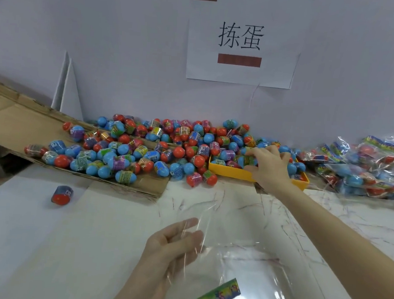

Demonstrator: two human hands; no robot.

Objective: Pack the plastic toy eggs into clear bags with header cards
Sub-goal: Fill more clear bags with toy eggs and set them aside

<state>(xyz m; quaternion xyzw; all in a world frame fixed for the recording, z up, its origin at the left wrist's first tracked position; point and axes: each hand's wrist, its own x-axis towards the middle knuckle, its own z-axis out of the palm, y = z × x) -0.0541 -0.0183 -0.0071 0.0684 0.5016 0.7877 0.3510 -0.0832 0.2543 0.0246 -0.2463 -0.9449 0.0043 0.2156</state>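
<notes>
Filling step. Left hand (172, 248) fingers pinch clear bag (241, 269) mouth, 6 o'clock on bench (45, 243). Right hand (269, 168) fingers curl round eggs (249, 158) in yellow tray (231, 172), 1 o'clock. Next, likely: carry eggs into bag mouth.

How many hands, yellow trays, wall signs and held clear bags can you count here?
Hands: 2, the left hand and the right hand
yellow tray: 1
wall sign: 1
clear bag held by the left hand: 1
Total: 5
</notes>
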